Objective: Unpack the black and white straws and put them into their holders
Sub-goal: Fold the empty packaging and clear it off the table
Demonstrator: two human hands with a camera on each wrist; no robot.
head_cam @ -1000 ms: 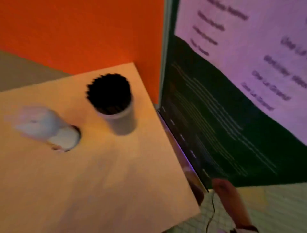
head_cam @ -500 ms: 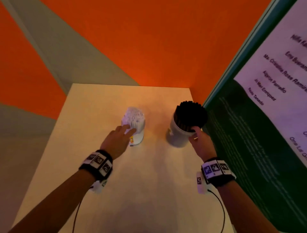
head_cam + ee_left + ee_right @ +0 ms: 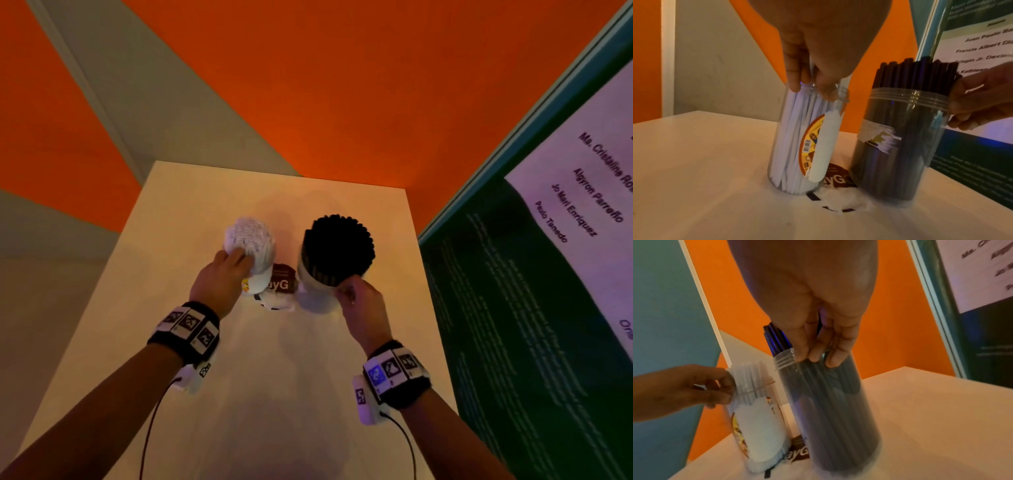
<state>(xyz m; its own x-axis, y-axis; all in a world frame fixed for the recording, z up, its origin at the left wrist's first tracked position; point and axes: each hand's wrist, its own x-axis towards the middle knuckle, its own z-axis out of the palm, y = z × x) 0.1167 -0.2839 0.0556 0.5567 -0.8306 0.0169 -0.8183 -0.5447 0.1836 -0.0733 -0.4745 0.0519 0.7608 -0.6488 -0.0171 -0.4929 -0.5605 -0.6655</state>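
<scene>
The smooth cream table [image 3: 281, 377] carries two clear plastic jars, which stand closer together than half a second ago, a brown round sticker [image 3: 282, 281] now uncovered between them. The wider jar [image 3: 898, 146] is packed with thin black straws [image 3: 337, 248]; the right hand [image 3: 359, 305] now curls its fingers over its threaded rim. The narrower, labelled jar [image 3: 797, 138] holds white straws [image 3: 250, 236], and the left hand [image 3: 219, 281], earlier only reaching, pinches its rim.
</scene>
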